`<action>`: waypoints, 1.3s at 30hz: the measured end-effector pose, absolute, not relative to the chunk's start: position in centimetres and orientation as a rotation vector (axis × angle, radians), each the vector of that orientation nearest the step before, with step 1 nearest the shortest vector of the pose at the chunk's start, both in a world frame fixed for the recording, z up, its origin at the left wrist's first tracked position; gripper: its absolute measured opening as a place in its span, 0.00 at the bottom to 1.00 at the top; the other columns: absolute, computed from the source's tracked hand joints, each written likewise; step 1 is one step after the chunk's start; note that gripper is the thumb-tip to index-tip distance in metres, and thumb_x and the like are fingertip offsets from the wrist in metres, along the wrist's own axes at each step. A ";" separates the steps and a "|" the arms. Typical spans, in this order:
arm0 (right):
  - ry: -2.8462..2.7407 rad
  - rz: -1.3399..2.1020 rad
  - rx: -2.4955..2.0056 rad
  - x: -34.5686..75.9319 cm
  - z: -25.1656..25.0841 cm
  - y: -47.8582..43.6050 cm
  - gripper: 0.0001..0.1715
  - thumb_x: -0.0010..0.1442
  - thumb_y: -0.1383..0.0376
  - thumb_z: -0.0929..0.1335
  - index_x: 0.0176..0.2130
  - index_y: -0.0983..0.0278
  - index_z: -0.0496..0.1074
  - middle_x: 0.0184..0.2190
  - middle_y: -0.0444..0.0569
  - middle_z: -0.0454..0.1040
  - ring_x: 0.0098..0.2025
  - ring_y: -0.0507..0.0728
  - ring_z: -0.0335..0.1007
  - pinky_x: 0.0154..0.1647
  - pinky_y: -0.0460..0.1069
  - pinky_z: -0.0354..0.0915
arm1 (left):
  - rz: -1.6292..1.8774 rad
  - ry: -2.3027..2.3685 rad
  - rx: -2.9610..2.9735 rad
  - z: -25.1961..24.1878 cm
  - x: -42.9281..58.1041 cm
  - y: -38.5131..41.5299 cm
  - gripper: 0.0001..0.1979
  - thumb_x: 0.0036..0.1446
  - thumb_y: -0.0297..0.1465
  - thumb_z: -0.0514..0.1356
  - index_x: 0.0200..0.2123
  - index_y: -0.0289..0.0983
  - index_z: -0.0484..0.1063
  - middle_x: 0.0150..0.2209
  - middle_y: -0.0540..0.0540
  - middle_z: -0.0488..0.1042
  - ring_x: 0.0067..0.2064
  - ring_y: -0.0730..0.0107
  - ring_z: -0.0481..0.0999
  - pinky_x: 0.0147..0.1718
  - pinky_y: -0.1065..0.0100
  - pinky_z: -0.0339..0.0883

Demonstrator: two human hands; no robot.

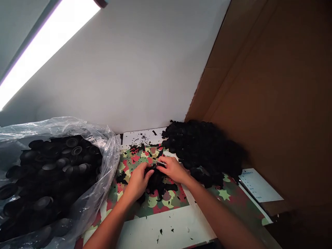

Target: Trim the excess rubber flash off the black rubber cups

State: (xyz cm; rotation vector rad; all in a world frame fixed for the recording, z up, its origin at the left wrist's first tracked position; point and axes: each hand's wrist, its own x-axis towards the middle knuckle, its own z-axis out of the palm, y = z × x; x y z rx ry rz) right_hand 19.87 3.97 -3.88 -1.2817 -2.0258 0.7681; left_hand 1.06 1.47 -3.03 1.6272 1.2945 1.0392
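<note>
Currently, the right hand [173, 169] grips a slim silvery tool [160, 162]; the left hand [138, 180] curls beside it, hold indiscernible, above ragged black scraps [157, 183] on the red-green camouflage-patterned bench covering [153, 202].

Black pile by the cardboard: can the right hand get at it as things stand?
Probably yes: the black pile lies close by the right hand with nothing seen between, though that hand already holds a slim tool.

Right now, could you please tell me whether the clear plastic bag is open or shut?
Open. The plastic bag has its rim spread wide, with black round parts visible inside.
</note>
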 end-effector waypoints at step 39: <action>-1.601 1.057 -1.148 14.9 -3.6 1.8 0.14 0.56 0.59 0.72 0.42 0.59 0.72 0.37 0.45 0.76 0.31 0.53 0.70 0.29 0.46 0.65 | 1.359 1.226 0.973 -0.9 -0.9 0.9 0.25 0.41 0.50 0.72 0.21 0.36 0.67 0.24 0.53 0.69 0.27 0.76 0.65 0.27 0.75 0.62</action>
